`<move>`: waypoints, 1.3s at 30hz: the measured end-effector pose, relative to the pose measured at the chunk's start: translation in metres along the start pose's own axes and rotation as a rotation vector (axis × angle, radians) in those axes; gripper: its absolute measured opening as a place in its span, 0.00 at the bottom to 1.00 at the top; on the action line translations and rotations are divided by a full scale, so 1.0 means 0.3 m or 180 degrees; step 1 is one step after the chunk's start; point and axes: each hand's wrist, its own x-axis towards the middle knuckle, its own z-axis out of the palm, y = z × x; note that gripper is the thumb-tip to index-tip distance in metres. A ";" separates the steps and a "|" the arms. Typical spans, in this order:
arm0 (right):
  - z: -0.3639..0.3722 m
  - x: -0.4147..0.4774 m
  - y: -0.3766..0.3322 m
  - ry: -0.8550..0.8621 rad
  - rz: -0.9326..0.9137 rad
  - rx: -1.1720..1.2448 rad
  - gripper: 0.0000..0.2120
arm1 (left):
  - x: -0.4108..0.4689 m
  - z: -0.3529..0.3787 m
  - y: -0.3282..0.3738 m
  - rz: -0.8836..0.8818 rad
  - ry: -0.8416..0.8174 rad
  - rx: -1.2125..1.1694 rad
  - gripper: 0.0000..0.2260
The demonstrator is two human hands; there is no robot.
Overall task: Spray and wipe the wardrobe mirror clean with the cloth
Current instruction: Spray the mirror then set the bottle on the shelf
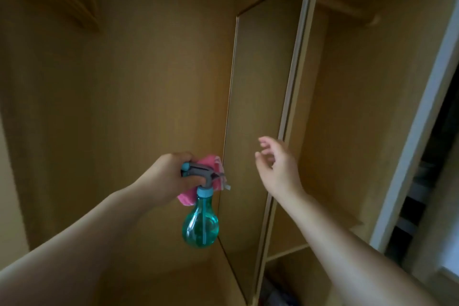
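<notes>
The teal spray bottle (200, 221) and the pink cloth (185, 198) are gripped together in the left hand (169, 176), just beside the left edge of the wardrobe mirror (258, 107). The right hand (278, 169) is held open near the mirror's right frame, with nothing gripped. The panel would probably best be steadied, the nozzle turned squarely at the glass, and the cloth kept clear of the mist.

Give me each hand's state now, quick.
Left hand: gripping the spray bottle and pink cloth.
Right hand: open, holding nothing.
</notes>
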 end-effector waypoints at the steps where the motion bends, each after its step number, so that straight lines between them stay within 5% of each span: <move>1: -0.022 0.026 0.036 0.0274 -0.0047 -0.0111 0.17 | 0.008 0.007 0.008 -0.0011 0.0000 0.0013 0.08; 4: -0.064 0.103 0.124 0.0564 0.0132 -0.0210 0.20 | 0.023 0.028 0.026 -0.0036 -0.0012 0.0095 0.08; 9: -0.043 0.179 0.191 -0.0224 0.0717 -0.0327 0.29 | 0.027 0.044 0.033 -0.0142 0.0032 0.0215 0.10; 15: 0.002 0.228 0.212 -0.0240 0.1060 -0.0214 0.27 | 0.020 0.051 0.040 -0.0253 -0.0027 0.0337 0.08; 39: -0.242 -0.014 0.125 0.0071 0.1202 -0.0513 0.28 | -0.026 0.036 0.076 -0.0081 -0.0360 0.0157 0.07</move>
